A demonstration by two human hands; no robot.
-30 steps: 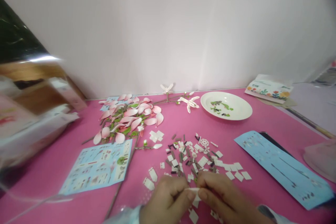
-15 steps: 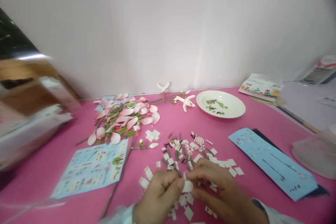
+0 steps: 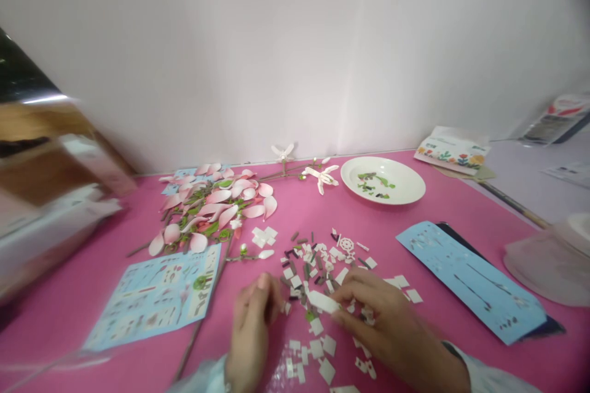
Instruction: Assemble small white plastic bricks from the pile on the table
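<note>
Between the thumb and fingers of my right hand (image 3: 375, 322) is a white petal-shaped piece (image 3: 324, 303), its rounded end pointing left. My left hand (image 3: 253, 322) is apart from it, turned on its side with curled fingers; what it holds, if anything, is hidden. Around and below both hands lie loose white tiles (image 3: 316, 349) and small grey, black and white parts (image 3: 318, 261). A small green piece (image 3: 309, 315) shows just under the white petal piece. A cross of white tiles (image 3: 264, 236) lies above my left hand.
Pink petals and stems (image 3: 219, 202) are heaped at the back left, above a blue printed sheet (image 3: 157, 295). A white plate (image 3: 405, 187) holds green bits. A blue booklet (image 3: 479, 282) lies at the right. White blossoms (image 3: 321, 178) stand near the wall.
My left hand has come off the white petal piece and moved left and slightly up. The piece stays in my right hand. The view has shifted slightly.
</note>
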